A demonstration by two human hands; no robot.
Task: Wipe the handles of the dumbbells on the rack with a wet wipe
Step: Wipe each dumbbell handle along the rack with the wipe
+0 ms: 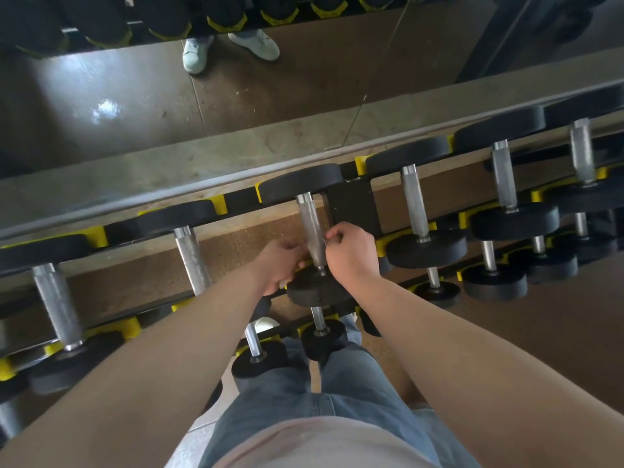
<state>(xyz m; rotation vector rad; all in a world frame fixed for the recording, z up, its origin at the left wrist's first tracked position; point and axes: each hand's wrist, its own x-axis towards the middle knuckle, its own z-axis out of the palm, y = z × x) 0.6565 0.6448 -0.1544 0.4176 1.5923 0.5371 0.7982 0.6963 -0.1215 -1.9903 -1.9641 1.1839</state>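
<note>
Two hands meet on one dumbbell (304, 184), mid-row on the rack (354, 204) top tier. Left hand (283, 265) has its fingers curled against the left of the handle (312, 224) at its near end. Right hand (351, 251) has its fingers curled and pinching the right side. Wet wipe not discernible; cannot tell whether either hand has it.
</note>
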